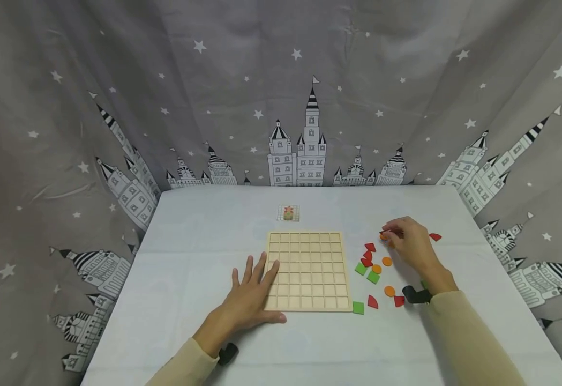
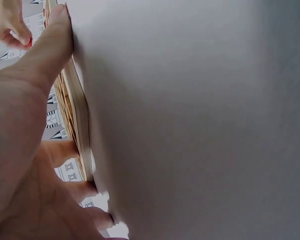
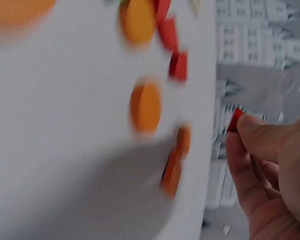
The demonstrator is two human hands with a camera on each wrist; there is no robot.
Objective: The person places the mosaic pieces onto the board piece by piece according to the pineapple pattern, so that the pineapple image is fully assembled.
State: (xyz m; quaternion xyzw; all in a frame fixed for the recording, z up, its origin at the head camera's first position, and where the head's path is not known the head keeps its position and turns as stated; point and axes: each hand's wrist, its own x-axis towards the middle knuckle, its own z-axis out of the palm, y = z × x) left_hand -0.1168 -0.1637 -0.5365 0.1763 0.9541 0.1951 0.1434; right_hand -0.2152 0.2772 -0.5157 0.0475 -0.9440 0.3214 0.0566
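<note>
My right hand (image 1: 408, 244) pinches a red quarter-circle tile (image 3: 234, 120) between thumb and fingertips, raised over the right part of the table. Below it in the right wrist view lie orange discs (image 3: 146, 106). My left hand (image 1: 249, 295) rests with straight, spread fingers at the lower left corner of the wooden grid board (image 1: 307, 272). Its thumb lies along the board's near edge and its fingertips reach the left rim. In the left wrist view the thumb (image 2: 52, 42) presses against the board's side (image 2: 80, 112). The board's square cells hold no tiles.
Right of the board lie loose red quarter-circles (image 1: 373, 302), orange discs (image 1: 389, 291) and green squares (image 1: 358, 307). One red piece (image 1: 435, 236) sits beyond the right hand. A small picture card (image 1: 288, 213) lies behind the board. A grey castle-print curtain (image 1: 281, 107) hangs behind the white table (image 1: 203, 230).
</note>
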